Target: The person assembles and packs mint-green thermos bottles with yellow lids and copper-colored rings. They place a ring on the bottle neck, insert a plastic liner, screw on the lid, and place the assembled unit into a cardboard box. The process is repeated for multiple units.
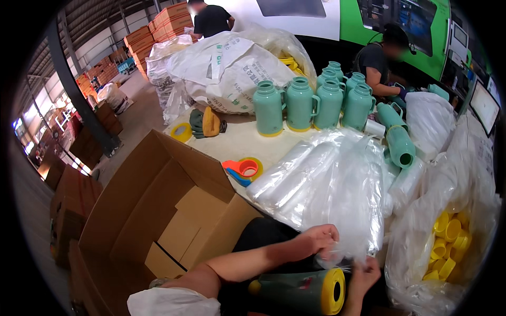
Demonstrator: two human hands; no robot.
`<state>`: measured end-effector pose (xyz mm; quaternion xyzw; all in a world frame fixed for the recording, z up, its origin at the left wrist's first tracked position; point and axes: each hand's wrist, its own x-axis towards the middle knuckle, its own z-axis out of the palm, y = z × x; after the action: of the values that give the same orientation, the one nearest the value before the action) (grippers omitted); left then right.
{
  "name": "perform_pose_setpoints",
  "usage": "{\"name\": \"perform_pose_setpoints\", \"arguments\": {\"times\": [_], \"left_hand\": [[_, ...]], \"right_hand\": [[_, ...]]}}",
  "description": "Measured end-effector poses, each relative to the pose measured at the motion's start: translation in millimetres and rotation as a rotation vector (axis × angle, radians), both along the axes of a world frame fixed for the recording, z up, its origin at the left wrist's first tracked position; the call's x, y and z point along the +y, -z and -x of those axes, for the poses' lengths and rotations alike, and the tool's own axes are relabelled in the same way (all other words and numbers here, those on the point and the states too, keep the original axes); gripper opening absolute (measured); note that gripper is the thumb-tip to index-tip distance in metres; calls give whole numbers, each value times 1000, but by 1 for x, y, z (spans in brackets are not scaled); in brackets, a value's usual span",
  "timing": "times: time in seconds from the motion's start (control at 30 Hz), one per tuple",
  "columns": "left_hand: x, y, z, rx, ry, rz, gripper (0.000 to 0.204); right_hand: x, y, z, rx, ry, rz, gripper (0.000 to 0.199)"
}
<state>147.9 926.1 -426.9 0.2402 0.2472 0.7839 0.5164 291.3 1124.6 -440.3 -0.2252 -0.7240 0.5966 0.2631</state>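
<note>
A stack of clear plastic bags lies spread over the table in front of me. At its near end, my left hand has its fingers closed on the edge of a clear plastic bag. Just to the right and nearer, my right hand pinches the same bag's film. Below both hands a dark green vacuum flask lies on its side, its yellow-ringed end facing right. The film's exact edge between my fingers is hard to make out.
An opened cardboard box stands at left. Several mint-green flasks stand at the back; others lie at right. A tape dispenser, gloves and a sack of yellow parts surround the work area. A co-worker sits far right.
</note>
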Motion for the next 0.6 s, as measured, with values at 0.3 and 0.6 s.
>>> {"name": "perform_pose_setpoints", "arguments": {"times": [0.3,0.6], "left_hand": [[2,4,-21,649,-337,573,37],[-169,32,-115,1187,-750,1146,57]], "right_hand": [[-6,93,-92,-51,574,3,29],[-152,120,-112,-369,-418,212,48]]}}
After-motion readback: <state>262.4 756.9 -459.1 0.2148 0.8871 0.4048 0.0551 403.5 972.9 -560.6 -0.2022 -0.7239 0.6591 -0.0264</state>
